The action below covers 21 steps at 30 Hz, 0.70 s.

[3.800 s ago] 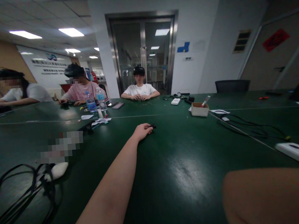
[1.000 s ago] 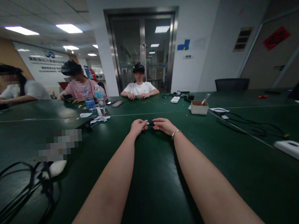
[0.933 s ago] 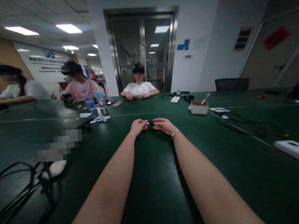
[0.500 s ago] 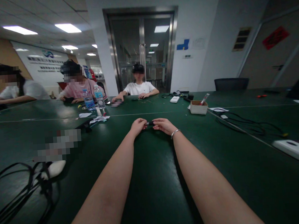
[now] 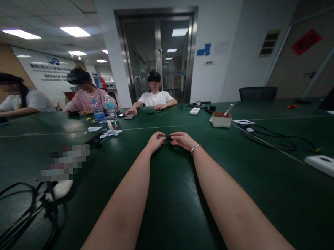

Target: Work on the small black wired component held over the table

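Observation:
Both arms reach forward over the dark green table [image 5: 171, 193]. A small dark object [image 5: 168, 138] is pinched between my two hands, just above the tabletop. My left hand [image 5: 156, 141] closes its thumb and fingers on the object's left end. On the other end, the fingertips of my right hand [image 5: 183, 140] are closed, with a silver bracelet [image 5: 195, 149] round that wrist. Fingers cover much of the object, and its exact kind is too small to tell.
Black cables and a white mouse [image 5: 63, 188] lie at the left. Two bottles [image 5: 99, 113] stand farther back. A small box [image 5: 221, 120] holding a marker, more cables and a white device [image 5: 330, 167] are right. Three people sit across.
My left hand has shifted slightly right, closer to my right hand, and less of the dark object shows between them. My right hand has hardly moved.

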Each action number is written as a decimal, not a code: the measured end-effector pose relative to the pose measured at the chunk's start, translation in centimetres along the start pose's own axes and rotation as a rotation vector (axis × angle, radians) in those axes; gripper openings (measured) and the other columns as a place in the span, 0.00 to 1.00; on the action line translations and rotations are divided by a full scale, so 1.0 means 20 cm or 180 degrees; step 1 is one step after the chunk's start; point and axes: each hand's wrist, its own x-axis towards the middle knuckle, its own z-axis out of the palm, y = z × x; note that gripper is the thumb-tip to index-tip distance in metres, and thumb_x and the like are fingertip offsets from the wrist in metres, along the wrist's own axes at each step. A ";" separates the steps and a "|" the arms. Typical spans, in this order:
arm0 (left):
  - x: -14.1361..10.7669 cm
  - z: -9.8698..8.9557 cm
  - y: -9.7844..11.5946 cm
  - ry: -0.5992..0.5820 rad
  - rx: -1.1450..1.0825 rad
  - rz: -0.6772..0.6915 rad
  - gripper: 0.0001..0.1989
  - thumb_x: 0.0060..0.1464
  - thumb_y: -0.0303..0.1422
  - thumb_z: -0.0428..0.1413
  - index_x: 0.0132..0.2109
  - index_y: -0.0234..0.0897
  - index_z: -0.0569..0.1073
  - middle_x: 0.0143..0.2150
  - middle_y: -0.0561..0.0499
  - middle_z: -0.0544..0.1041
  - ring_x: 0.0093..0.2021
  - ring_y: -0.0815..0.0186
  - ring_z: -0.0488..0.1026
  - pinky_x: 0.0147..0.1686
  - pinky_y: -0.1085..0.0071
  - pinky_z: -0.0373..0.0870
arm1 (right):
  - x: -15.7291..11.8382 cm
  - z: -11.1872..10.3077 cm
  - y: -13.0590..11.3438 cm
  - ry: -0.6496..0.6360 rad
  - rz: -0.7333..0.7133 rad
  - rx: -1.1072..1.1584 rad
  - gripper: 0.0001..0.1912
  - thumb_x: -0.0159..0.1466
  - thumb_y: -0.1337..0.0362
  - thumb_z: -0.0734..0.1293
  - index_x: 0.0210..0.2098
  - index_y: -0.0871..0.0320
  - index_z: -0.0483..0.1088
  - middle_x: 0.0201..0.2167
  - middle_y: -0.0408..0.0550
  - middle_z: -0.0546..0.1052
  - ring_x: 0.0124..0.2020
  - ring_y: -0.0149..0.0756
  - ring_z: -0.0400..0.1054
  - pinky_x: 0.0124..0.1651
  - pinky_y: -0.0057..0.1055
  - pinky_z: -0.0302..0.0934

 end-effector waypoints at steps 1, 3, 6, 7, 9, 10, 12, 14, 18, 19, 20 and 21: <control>0.00 0.00 0.00 0.0024 0.0000 0.0065 0.11 0.48 0.30 0.57 0.41 0.35 0.70 0.32 0.50 0.73 0.26 0.72 0.69 0.21 0.80 0.61 | 0.00 0.00 0.00 -0.0004 -0.0005 -0.0004 0.08 0.58 0.80 0.65 0.37 0.68 0.70 0.23 0.51 0.76 0.21 0.29 0.72 0.26 0.23 0.69; 0.00 0.00 -0.01 0.0028 -0.0056 0.0043 0.11 0.49 0.32 0.56 0.41 0.35 0.69 0.34 0.49 0.73 0.27 0.72 0.69 0.20 0.80 0.61 | 0.00 0.00 0.00 -0.0007 -0.0015 -0.0012 0.08 0.58 0.80 0.65 0.37 0.68 0.70 0.23 0.50 0.75 0.21 0.30 0.72 0.26 0.23 0.69; 0.00 0.00 -0.01 -0.0037 -0.0020 -0.0057 0.10 0.53 0.34 0.53 0.41 0.34 0.69 0.31 0.50 0.72 0.24 0.74 0.67 0.20 0.80 0.59 | 0.00 0.00 0.00 0.0000 -0.0023 -0.0006 0.08 0.58 0.80 0.66 0.37 0.68 0.71 0.23 0.50 0.75 0.21 0.30 0.72 0.26 0.24 0.69; 0.01 0.00 -0.01 -0.0045 0.0030 -0.0008 0.10 0.51 0.33 0.54 0.41 0.34 0.69 0.31 0.50 0.72 0.24 0.73 0.67 0.20 0.80 0.60 | 0.00 0.00 0.00 0.0003 -0.0019 -0.0003 0.08 0.57 0.79 0.66 0.36 0.68 0.71 0.23 0.51 0.76 0.22 0.30 0.72 0.26 0.24 0.69; 0.01 0.00 -0.01 -0.0041 0.0063 0.0104 0.12 0.47 0.29 0.57 0.42 0.36 0.70 0.35 0.50 0.73 0.28 0.72 0.68 0.22 0.79 0.61 | 0.00 0.00 0.00 0.0008 -0.0009 0.0000 0.07 0.57 0.79 0.66 0.36 0.68 0.71 0.23 0.51 0.76 0.22 0.31 0.72 0.26 0.24 0.69; 0.01 0.00 -0.01 -0.0040 0.0030 0.0090 0.13 0.47 0.29 0.57 0.42 0.36 0.70 0.36 0.49 0.73 0.29 0.71 0.69 0.22 0.79 0.62 | 0.00 0.00 0.00 0.0006 -0.0004 0.0000 0.07 0.57 0.79 0.66 0.36 0.68 0.71 0.23 0.51 0.76 0.22 0.31 0.72 0.26 0.24 0.69; 0.01 0.00 -0.01 -0.0059 -0.0034 -0.0068 0.10 0.50 0.32 0.54 0.41 0.36 0.70 0.34 0.49 0.73 0.28 0.70 0.69 0.22 0.78 0.63 | 0.00 0.00 0.00 0.0003 0.0001 0.0009 0.07 0.57 0.79 0.66 0.36 0.68 0.71 0.23 0.51 0.75 0.22 0.30 0.72 0.26 0.24 0.69; 0.01 0.00 -0.01 -0.0065 0.0016 -0.0136 0.10 0.52 0.33 0.52 0.41 0.36 0.70 0.30 0.50 0.72 0.26 0.71 0.68 0.21 0.78 0.61 | -0.01 0.00 0.00 -0.0008 0.0002 0.0022 0.07 0.57 0.80 0.66 0.35 0.68 0.71 0.23 0.51 0.75 0.21 0.30 0.72 0.26 0.23 0.69; 0.01 0.00 -0.02 -0.0022 0.0107 0.0093 0.11 0.48 0.31 0.54 0.42 0.36 0.71 0.35 0.49 0.72 0.29 0.70 0.68 0.22 0.79 0.61 | -0.01 0.01 -0.01 -0.0021 0.0006 0.0019 0.07 0.57 0.80 0.66 0.36 0.68 0.71 0.23 0.51 0.75 0.21 0.29 0.72 0.26 0.22 0.69; 0.01 0.00 -0.02 -0.0026 0.0065 0.0049 0.11 0.49 0.32 0.53 0.42 0.36 0.71 0.34 0.49 0.72 0.28 0.70 0.68 0.21 0.78 0.61 | -0.01 0.01 -0.01 -0.0016 0.0005 0.0016 0.08 0.57 0.80 0.66 0.36 0.68 0.71 0.23 0.51 0.75 0.21 0.30 0.72 0.26 0.22 0.69; 0.01 0.00 -0.02 -0.0030 0.0030 -0.0017 0.10 0.51 0.33 0.52 0.41 0.35 0.70 0.33 0.49 0.72 0.27 0.71 0.68 0.21 0.78 0.61 | -0.01 0.01 -0.01 -0.0009 0.0002 0.0018 0.08 0.57 0.80 0.66 0.36 0.69 0.71 0.23 0.51 0.75 0.21 0.30 0.72 0.26 0.23 0.69; 0.01 0.00 -0.02 -0.0035 0.0015 -0.0067 0.10 0.52 0.33 0.51 0.41 0.35 0.70 0.31 0.50 0.71 0.25 0.71 0.67 0.21 0.78 0.61 | -0.01 0.01 -0.01 -0.0005 0.0001 0.0023 0.08 0.57 0.80 0.66 0.36 0.69 0.71 0.23 0.51 0.75 0.21 0.30 0.72 0.26 0.23 0.69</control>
